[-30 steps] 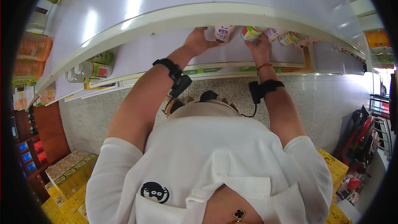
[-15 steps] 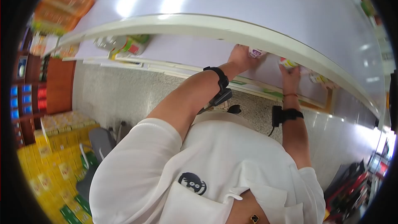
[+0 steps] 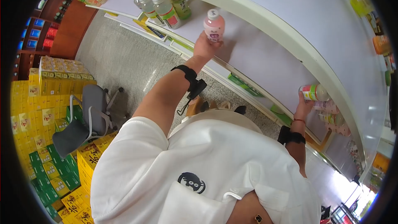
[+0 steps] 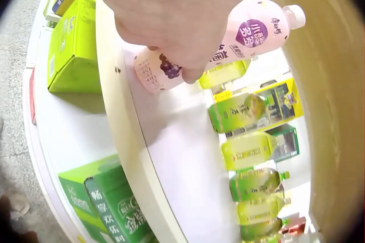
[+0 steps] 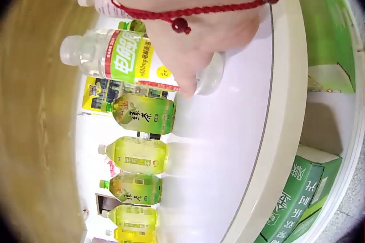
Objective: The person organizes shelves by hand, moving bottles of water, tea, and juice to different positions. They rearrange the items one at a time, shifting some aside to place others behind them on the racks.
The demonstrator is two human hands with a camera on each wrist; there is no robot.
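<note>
In the head view my left hand [image 3: 206,47] grips a pink drink bottle [image 3: 214,25] with a white cap, upright over the shelf [image 3: 257,68]. The left wrist view shows that hand [image 4: 177,12] wrapped round the lower part of the bottle [image 4: 259,29], its purple print facing out. Farther right, my right hand [image 3: 304,108] holds a clear bottle [image 3: 314,92] with a red, green and yellow label. The right wrist view has thumb and fingers of this hand [image 5: 199,41] around the bottle's [image 5: 128,58] lower half, at the shelf.
Clear bottles [image 3: 168,12] and a green bottle [image 3: 181,6] stand left of the pink one. More pink bottles [image 3: 325,106] crowd beyond my right hand. Green tea bottles [image 5: 142,115] line the back. Green boxes [image 4: 117,200] sit below. An office chair [image 3: 89,114] and yellow cartons [image 3: 62,79] stand behind.
My left hand has carried the pink bottle leftward along the shelf, near the clear bottles. The right hand stays by the right-hand group, still on its bottle. The head view has turned left.
</note>
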